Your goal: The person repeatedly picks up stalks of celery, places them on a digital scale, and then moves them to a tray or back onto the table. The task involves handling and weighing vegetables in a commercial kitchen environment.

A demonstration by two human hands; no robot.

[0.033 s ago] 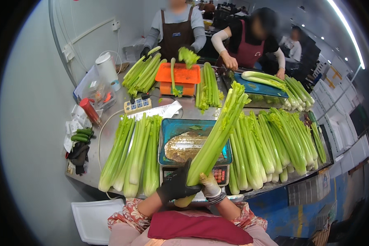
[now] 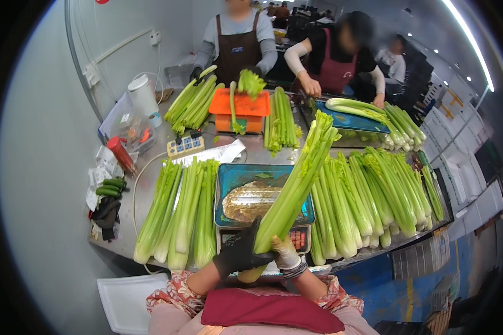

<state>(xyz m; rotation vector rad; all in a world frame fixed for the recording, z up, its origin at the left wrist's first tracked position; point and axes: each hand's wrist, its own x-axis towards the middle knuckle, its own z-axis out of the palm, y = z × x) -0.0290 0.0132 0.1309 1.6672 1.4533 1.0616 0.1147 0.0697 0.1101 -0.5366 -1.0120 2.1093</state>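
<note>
I hold a long bunch of celery point(image 2: 293, 192), tilted, with its leafy top pointing away and to the right. Around its pale base are my left hand point(image 2: 237, 252) in a black glove and my right hand point(image 2: 286, 254) in a pale, worn-looking glove; both are closed on it. The stalks hang over a weighing scale with a blue tray point(image 2: 241, 172), which is wet and holds a leaf scrap. My hands partly cover the scale's keypad point(image 2: 299, 240). Celery bunches point(image 2: 185, 215) lie left of the scale, and a longer row of celery point(image 2: 369, 204) lies to its right.
Across the metal table point(image 2: 151, 178), two people handle celery by an orange scale point(image 2: 240, 106) and another blue tray point(image 2: 352, 119). A power strip point(image 2: 185, 146), a red bottle point(image 2: 120, 153) and small cucumbers point(image 2: 110, 187) sit at left. A white bin point(image 2: 131, 304) stands below.
</note>
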